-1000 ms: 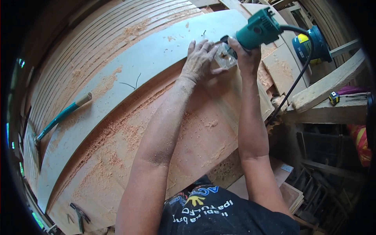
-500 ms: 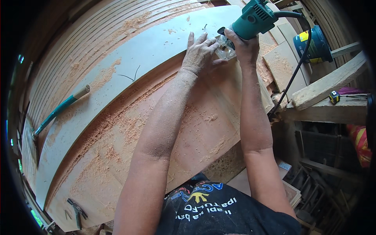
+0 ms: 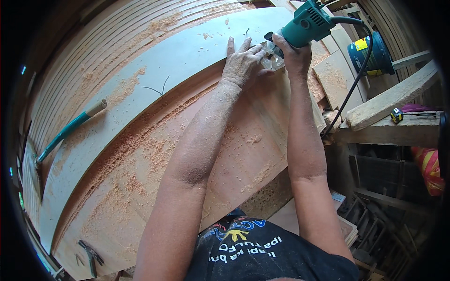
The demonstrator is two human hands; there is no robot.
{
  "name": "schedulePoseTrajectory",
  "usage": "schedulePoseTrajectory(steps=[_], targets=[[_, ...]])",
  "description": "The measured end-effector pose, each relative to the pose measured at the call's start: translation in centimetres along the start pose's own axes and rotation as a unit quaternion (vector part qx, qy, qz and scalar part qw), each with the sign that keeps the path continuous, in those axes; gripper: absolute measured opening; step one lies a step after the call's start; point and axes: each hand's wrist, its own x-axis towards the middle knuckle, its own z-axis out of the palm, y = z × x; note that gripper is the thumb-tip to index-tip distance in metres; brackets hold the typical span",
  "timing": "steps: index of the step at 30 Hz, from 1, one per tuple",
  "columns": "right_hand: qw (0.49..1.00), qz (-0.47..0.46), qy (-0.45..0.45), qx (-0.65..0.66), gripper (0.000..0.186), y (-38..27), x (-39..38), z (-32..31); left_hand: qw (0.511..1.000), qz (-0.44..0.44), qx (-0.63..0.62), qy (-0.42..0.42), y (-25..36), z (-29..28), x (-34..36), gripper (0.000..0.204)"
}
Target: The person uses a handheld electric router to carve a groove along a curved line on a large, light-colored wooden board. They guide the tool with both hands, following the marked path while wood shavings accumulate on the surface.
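Note:
A green trim router with a clear base stands at the edge of a pale curved board. My right hand is wrapped round its lower body, the thumb toward the base. Lying flat, my left hand has its fingers spread over the curved board's edge, its index finger and thumb close beside the base. Wood dust coats this hand and its forearm. Under the curved board lies a reddish wood panel strewn with shavings. The router's bit is hidden.
A hammer with a teal and wooden handle lies at left, pliers at lower left. The router's black cord loops down on the right, past a dark bucket. A tape measure rests on a timber beam.
The router and both hands appear slightly farther right, with the grip unchanged. My view has also shifted a little.

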Motion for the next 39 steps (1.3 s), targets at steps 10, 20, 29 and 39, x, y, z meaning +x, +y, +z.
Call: schedulePoseTrajectory(steps=[10,20,29,39], targets=[[1.0,-0.006,0.015,0.012,0.069,0.1,0.1,-0.3,1.0,-0.01,-0.018,-0.014,0.3,0.3,0.4,0.074],[1.0,0.003,0.022,-0.02,0.067,-0.3,0.2,-0.7,1.0,-0.018,-0.007,-0.023,0.5,0.5,0.8,0.076],[1.0,0.006,0.006,0.004,0.067,0.4,0.9,-0.9,1.0,-0.019,-0.016,-0.018,0.8,0.7,1.3,0.077],[1.0,0.009,0.019,0.007,0.071,1.5,1.7,-1.1,0.999,-0.02,0.019,-0.022,1.3,1.0,1.9,0.081]])
